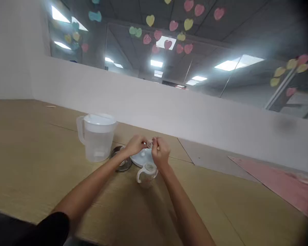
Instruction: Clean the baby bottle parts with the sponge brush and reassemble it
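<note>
Both of my hands meet over a pale plate [140, 160]. They pinch a small, pale, ring-shaped piece [150, 144] between them; its exact kind is too small to make out. My left hand [136, 145] has its fingertips closed on the piece's left side. On the other side, my right hand [160, 152] is closed with thumb and fingers together at its edge. Just below the hands stands a small clear bottle [146, 176] with white side handles, upright and with no lid on top. My right wrist partly covers its right handle.
A translucent lidded pitcher [99, 141] stands on the wooden table [113, 205], left of my hands. Between it and the plate is a round dark metal dish [125, 166], partly behind my left forearm. A white wall [149, 102] borders the back; a pink sheet [284, 181] lies far right.
</note>
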`<action>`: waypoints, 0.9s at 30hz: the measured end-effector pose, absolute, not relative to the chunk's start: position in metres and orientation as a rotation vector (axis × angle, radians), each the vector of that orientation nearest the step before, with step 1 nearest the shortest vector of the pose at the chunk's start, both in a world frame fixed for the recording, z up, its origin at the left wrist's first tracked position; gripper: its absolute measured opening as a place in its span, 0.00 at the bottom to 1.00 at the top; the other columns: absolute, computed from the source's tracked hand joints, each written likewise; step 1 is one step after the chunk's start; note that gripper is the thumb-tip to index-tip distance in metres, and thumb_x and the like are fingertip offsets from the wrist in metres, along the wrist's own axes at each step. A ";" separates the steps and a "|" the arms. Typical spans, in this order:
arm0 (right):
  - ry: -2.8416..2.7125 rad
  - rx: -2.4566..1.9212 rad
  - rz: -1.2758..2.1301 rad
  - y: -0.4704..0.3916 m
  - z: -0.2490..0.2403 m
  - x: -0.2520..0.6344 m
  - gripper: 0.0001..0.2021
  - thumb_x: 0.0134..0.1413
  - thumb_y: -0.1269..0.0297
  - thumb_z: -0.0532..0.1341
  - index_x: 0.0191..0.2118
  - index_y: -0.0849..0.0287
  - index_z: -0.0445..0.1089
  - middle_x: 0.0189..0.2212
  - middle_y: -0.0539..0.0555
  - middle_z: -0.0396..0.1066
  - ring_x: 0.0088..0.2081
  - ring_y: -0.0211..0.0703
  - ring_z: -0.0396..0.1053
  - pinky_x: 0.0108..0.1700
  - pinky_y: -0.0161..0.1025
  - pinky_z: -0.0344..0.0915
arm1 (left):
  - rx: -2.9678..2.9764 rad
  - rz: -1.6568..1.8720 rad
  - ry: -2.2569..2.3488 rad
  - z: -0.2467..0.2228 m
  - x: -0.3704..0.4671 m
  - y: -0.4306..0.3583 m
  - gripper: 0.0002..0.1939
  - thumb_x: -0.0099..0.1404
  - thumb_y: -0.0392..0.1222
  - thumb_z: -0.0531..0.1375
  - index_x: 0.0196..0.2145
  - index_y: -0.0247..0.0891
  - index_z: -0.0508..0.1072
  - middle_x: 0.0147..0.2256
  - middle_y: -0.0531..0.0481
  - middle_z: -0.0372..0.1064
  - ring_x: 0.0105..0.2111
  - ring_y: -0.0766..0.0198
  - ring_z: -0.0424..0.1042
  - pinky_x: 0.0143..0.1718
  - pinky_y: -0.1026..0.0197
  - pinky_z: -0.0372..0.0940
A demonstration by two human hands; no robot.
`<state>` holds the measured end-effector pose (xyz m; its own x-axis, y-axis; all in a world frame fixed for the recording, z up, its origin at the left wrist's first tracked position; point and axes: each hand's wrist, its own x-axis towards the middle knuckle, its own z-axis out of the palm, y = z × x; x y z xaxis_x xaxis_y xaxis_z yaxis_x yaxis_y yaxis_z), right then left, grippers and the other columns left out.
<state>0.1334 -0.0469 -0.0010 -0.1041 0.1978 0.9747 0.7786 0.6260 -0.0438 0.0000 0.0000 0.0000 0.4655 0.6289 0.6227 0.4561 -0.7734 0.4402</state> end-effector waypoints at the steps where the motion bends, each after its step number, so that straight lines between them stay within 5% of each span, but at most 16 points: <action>1: -1.673 -0.814 -0.589 -0.046 -0.004 0.133 0.15 0.62 0.67 0.49 0.23 0.58 0.61 0.20 0.49 0.63 0.23 0.34 0.59 0.28 0.32 0.55 | 2.485 1.228 0.962 0.000 0.000 0.001 0.07 0.56 0.34 0.60 0.22 0.33 0.74 0.21 0.54 0.66 0.25 0.69 0.62 0.27 0.68 0.53; 10: -1.696 -0.935 -0.506 -0.040 -0.010 0.134 0.17 0.61 0.64 0.49 0.23 0.59 0.65 0.21 0.51 0.66 0.24 0.34 0.60 0.28 0.32 0.54 | 2.440 1.227 0.904 -0.004 0.002 0.000 0.07 0.56 0.36 0.60 0.23 0.34 0.76 0.24 0.52 0.70 0.27 0.68 0.65 0.31 0.67 0.55; 15: -1.668 -0.984 -0.427 -0.054 0.011 0.136 0.13 0.60 0.62 0.51 0.32 0.60 0.70 0.22 0.49 0.69 0.22 0.32 0.60 0.27 0.31 0.53 | 2.396 1.166 0.919 -0.002 0.006 -0.003 0.07 0.55 0.37 0.60 0.26 0.33 0.76 0.23 0.53 0.70 0.25 0.69 0.63 0.28 0.68 0.54; 21: -1.636 -1.053 -0.562 -0.063 0.018 0.132 0.21 0.62 0.59 0.48 0.20 0.60 0.64 0.15 0.47 0.60 0.18 0.31 0.54 0.24 0.32 0.48 | 2.446 1.129 0.941 -0.002 0.007 -0.005 0.08 0.55 0.39 0.60 0.22 0.32 0.75 0.19 0.54 0.66 0.23 0.70 0.60 0.26 0.67 0.52; 27: -1.756 -0.960 -0.705 -0.046 -0.009 0.137 0.22 0.65 0.62 0.43 0.24 0.60 0.65 0.18 0.50 0.65 0.19 0.33 0.59 0.25 0.32 0.50 | 2.453 1.128 0.991 -0.003 0.003 -0.003 0.08 0.56 0.38 0.60 0.24 0.33 0.76 0.24 0.51 0.70 0.25 0.69 0.63 0.28 0.68 0.53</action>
